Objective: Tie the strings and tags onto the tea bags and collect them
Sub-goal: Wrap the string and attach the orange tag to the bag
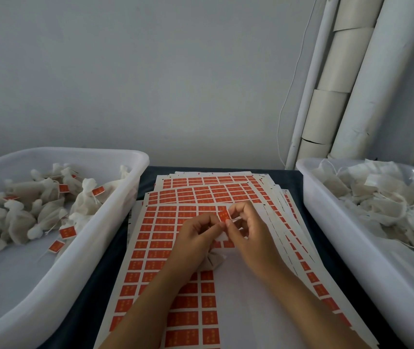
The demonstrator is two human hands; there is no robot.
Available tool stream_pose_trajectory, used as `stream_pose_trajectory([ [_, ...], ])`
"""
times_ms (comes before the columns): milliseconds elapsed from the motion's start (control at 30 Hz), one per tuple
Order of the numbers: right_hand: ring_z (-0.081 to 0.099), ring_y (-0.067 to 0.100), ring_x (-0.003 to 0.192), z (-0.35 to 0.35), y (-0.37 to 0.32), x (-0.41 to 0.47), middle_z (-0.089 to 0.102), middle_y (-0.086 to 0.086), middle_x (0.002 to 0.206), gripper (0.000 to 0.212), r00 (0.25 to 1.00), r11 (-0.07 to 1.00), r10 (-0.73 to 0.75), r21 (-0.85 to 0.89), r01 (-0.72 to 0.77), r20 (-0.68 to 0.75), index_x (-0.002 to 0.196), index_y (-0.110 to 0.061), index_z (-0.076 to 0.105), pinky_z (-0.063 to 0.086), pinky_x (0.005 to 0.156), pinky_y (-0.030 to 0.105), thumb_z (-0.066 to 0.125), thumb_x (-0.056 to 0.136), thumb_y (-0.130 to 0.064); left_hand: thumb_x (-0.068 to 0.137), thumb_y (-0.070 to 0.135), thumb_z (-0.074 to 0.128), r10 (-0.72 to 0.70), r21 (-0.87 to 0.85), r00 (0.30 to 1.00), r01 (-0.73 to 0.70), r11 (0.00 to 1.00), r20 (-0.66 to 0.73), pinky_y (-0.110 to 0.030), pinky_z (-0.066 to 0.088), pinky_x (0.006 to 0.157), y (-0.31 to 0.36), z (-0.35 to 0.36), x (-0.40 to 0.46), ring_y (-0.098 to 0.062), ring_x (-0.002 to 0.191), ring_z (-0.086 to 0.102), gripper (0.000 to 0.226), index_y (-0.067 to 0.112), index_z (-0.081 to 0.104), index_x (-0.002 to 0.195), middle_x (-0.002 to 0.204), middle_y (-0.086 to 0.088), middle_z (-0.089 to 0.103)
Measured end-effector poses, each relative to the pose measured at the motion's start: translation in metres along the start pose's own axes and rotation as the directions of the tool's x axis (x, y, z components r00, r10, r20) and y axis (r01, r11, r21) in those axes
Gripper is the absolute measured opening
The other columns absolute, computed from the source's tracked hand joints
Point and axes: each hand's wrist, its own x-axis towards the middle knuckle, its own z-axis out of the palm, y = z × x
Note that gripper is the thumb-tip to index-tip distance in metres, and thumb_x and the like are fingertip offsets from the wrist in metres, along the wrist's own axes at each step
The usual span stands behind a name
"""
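Note:
Both hands meet over the top sheet of orange tags (155,250) in the middle of the table. My right hand (247,231) pinches a single orange tag (224,214) with a thin white string at its edge. My left hand (196,239) pinches the string just beside it and holds a white tea bag (216,259) that hangs under its palm. Finished tea bags with tags (37,210) lie in the left white tub (115,222). Untagged tea bags (387,200) fill the right white tub (326,210).
Several more tag sheets (213,183) are fanned out behind the top one on a dark tabletop (286,177). White pipes (346,96) and a thin cable run up the grey wall at the back right.

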Motion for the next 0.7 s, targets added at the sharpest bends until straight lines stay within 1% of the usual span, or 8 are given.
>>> stream_pose_trajectory([
  [67, 0.057, -0.014, 0.086, 0.0027, 0.0006, -0.0010, 0.049, -0.036, 0.100, 0.015, 0.999, 1.000, -0.015, -0.009, 0.015, 0.037, 0.100, -0.037, 0.043, 0.046, 0.070, 0.004, 0.052, 0.090, -0.030, 0.092, 0.015, 0.055, -0.002, -0.015, 1.000, 0.002, 1.000, -0.004, -0.010, 0.046, 0.056, 0.0000, -0.0007, 0.0010, -0.004, 0.058, 0.055, 0.022, 0.012, 0.067, 0.074, 0.065, 0.001, 0.062],
  [167, 0.056, -0.016, 0.091, 0.0054, 0.0013, -0.0024, 0.046, -0.037, 0.104, 0.020, 0.997, 1.000, -0.024, -0.015, 0.025, 0.079, 0.107, -0.038, 0.038, 0.048, 0.074, 0.007, 0.042, 0.088, -0.042, 0.092, 0.014, 0.055, -0.011, -0.037, 1.000, 0.011, 0.999, -0.005, -0.012, 0.049, 0.060, -0.0006, -0.0023, 0.0014, -0.008, 0.063, 0.058, 0.021, 0.005, 0.067, 0.077, 0.070, -0.007, 0.064],
  [267, 0.062, 0.002, 0.093, 0.0024, 0.0014, -0.0008, 0.049, -0.029, 0.105, 0.020, 0.998, 0.998, 0.028, 0.055, -0.031, 0.049, 0.109, -0.036, 0.034, 0.054, 0.078, 0.018, 0.044, 0.091, -0.037, 0.092, 0.014, 0.055, -0.024, -0.039, 1.000, 0.024, 0.999, 0.003, -0.012, 0.051, 0.063, -0.0007, -0.0019, 0.0009, -0.008, 0.066, 0.061, 0.022, 0.006, 0.067, 0.075, 0.073, -0.008, 0.066],
  [333, 0.064, 0.009, 0.091, -0.0012, 0.0031, 0.0011, 0.054, -0.024, 0.101, 0.012, 0.997, 0.994, 0.071, 0.080, -0.074, 0.032, 0.102, -0.033, 0.039, 0.056, 0.078, 0.021, 0.046, 0.092, -0.034, 0.092, 0.013, 0.054, -0.022, -0.017, 1.000, 0.022, 1.000, 0.004, -0.011, 0.051, 0.063, 0.0002, -0.0009, 0.0004, -0.009, 0.067, 0.062, 0.023, 0.008, 0.067, 0.074, 0.074, -0.007, 0.066],
  [400, 0.064, 0.007, 0.088, -0.0023, 0.0041, 0.0016, 0.060, -0.019, 0.092, 0.004, 0.992, 0.992, 0.098, 0.069, -0.103, 0.074, 0.092, -0.030, 0.047, 0.054, 0.078, 0.019, 0.047, 0.093, -0.034, 0.093, 0.012, 0.053, -0.007, -0.011, 1.000, 0.007, 1.000, 0.021, -0.015, 0.051, 0.065, 0.0015, -0.0002, -0.0005, -0.015, 0.071, 0.062, 0.023, 0.008, 0.068, 0.076, 0.076, -0.008, 0.067],
  [567, 0.061, -0.006, 0.073, -0.0003, 0.0036, 0.0010, 0.059, -0.020, 0.068, 0.021, 0.988, 0.987, 0.113, 0.103, -0.123, 0.105, 0.074, -0.029, 0.055, 0.046, 0.065, 0.006, 0.048, 0.094, -0.029, 0.095, 0.012, 0.050, -0.009, -0.009, 0.998, 0.010, 1.000, 0.057, -0.024, 0.052, 0.072, 0.0016, -0.0003, -0.0014, -0.028, 0.081, 0.062, 0.024, 0.007, 0.069, 0.082, 0.082, -0.011, 0.068],
  [633, 0.060, -0.007, 0.067, -0.0016, 0.0037, 0.0015, 0.057, -0.020, 0.063, 0.025, 0.991, 0.990, 0.094, 0.095, -0.104, 0.100, 0.071, -0.029, 0.054, 0.044, 0.061, 0.005, 0.047, 0.095, -0.024, 0.094, 0.011, 0.050, -0.015, 0.007, 0.998, 0.014, 1.000, 0.058, -0.022, 0.051, 0.070, 0.0015, -0.0004, -0.0013, -0.029, 0.080, 0.061, 0.024, 0.005, 0.069, 0.082, 0.083, -0.015, 0.067],
  [700, 0.058, -0.008, 0.064, -0.0021, 0.0043, 0.0013, 0.055, -0.018, 0.064, 0.027, 0.991, 0.993, 0.088, 0.069, -0.096, 0.105, 0.071, -0.030, 0.052, 0.043, 0.060, 0.005, 0.045, 0.096, -0.022, 0.094, 0.010, 0.049, -0.017, 0.012, 0.998, 0.016, 1.000, 0.064, -0.017, 0.050, 0.066, 0.0021, -0.0005, -0.0012, -0.023, 0.075, 0.062, 0.025, 0.007, 0.068, 0.078, 0.081, -0.015, 0.066],
])
